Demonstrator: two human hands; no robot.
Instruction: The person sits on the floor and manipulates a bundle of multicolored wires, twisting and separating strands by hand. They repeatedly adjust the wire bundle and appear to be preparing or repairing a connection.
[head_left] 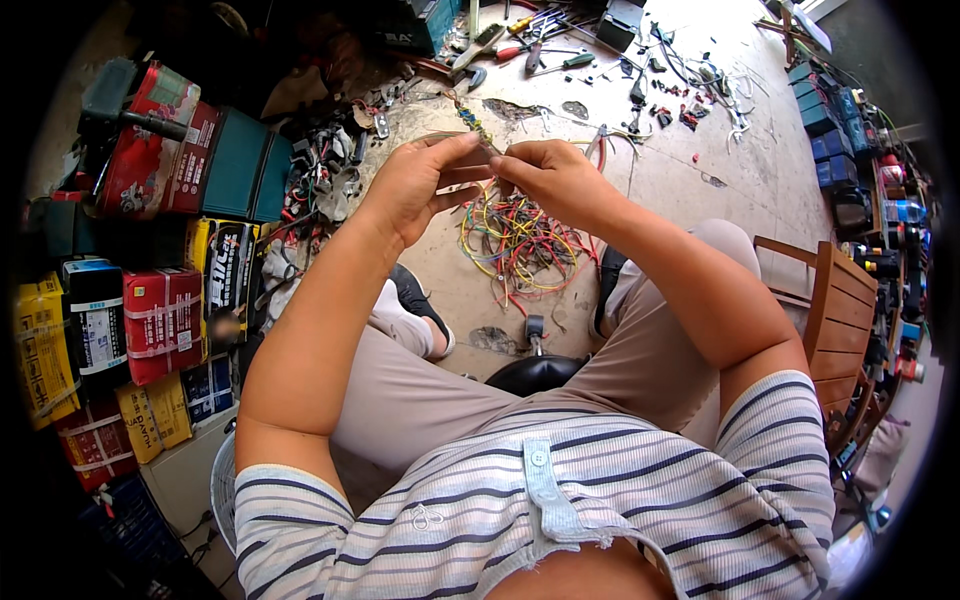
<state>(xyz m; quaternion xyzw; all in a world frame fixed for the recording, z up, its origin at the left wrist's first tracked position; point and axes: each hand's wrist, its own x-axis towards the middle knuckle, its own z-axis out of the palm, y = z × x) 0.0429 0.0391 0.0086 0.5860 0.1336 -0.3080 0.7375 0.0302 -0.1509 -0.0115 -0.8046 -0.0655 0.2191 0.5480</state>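
My left hand [415,180] and my right hand [555,178] meet in front of me, above the floor. Between the thumb and fingertips of my left hand runs a thin wire, while its other fingers are loosely bent. The right hand pinches at the same spot, fingertips closed on the wire. A bundle of coloured wires [468,117], with yellow, green and blue in it, shows just beyond my fingertips. Whether it joins the held wire I cannot tell. Below my hands lies a tangled heap of red, yellow and green wires [525,245] on the floor between my shoes.
Red-handled pliers [602,145] lie beyond my right hand. Farther off are screwdrivers [575,62], a brush [478,46] and scattered black cable scraps [690,112]. Stacked boxes [163,322] and batteries stand at left. A wooden chair [840,315] is at right.
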